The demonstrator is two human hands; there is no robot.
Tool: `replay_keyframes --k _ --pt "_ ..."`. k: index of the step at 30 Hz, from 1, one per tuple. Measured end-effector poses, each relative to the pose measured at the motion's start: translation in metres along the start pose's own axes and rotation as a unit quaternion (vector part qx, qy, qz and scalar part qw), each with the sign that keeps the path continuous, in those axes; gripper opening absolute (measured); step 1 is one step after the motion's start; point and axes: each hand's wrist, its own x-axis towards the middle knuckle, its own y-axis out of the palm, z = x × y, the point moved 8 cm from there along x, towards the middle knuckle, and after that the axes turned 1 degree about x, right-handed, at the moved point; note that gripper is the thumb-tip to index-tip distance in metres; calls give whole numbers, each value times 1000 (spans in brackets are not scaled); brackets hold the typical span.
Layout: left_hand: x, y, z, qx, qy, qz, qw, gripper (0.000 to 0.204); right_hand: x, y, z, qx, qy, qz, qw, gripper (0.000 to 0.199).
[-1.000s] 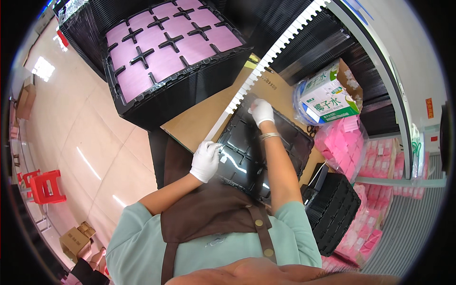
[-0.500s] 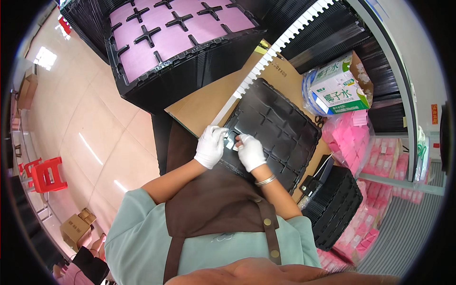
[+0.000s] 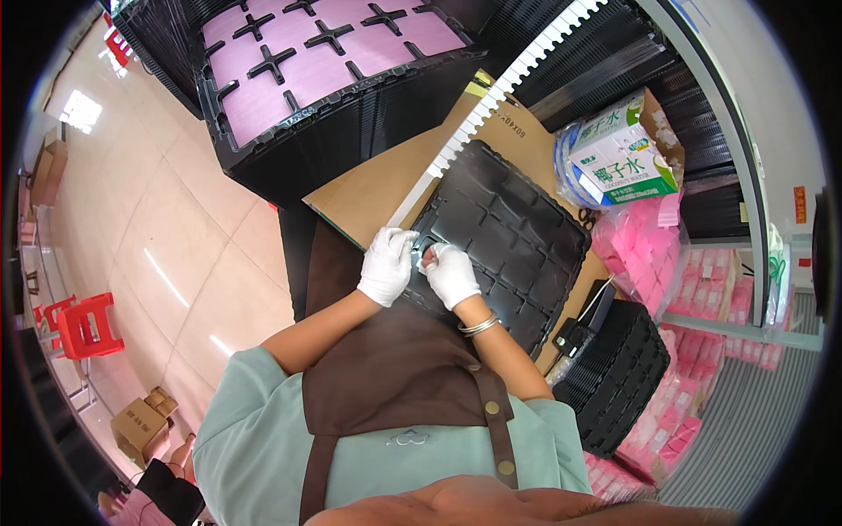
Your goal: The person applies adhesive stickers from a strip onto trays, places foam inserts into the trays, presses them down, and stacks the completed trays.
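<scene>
My left hand (image 3: 386, 266), in a white glove, is closed at the near end of a long white notched strip (image 3: 482, 117). The strip runs from it toward the upper right, past the edge of a black moulded tray (image 3: 504, 228). Beside it, my right hand (image 3: 452, 275), also gloved with bare fingertips showing, is pinched over the tray's near left corner. A small shiny pale piece (image 3: 419, 260) shows between the two hands. The right fingers hide most of what they hold, and I cannot make out its kind.
Brown cardboard (image 3: 360, 197) lies under the tray. A large black crate (image 3: 351, 114) with pink sheeting stands far left. To the right are a printed carton (image 3: 623, 162), black scissors (image 3: 586, 217), a bag of pink pieces (image 3: 640, 254) and stacked black trays (image 3: 614, 377). A red stool (image 3: 88, 326) stands left.
My right hand has moved slightly left, closer to my left hand, its fingers curling in over the small pale piece. The left hand stays at the strip's end.
</scene>
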Motion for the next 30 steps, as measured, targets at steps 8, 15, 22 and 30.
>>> replay_keyframes --k 8,15,22,30 --pt "10 -13 -15 14 20 -12 1000 18 -3 -72 -8 231 -36 -138 962 3" --pt "8 -46 -55 -12 68 -50 996 26 -2 -403 -28 51 -137 -643 751 8" --pt "12 -46 -44 7 33 -50 998 25 67 -464 -78 -245 -115 -333 903 28" --pt "8 -43 13 -146 -147 39 978 21 -56 -431 -154 -36 -21 -619 784 31"
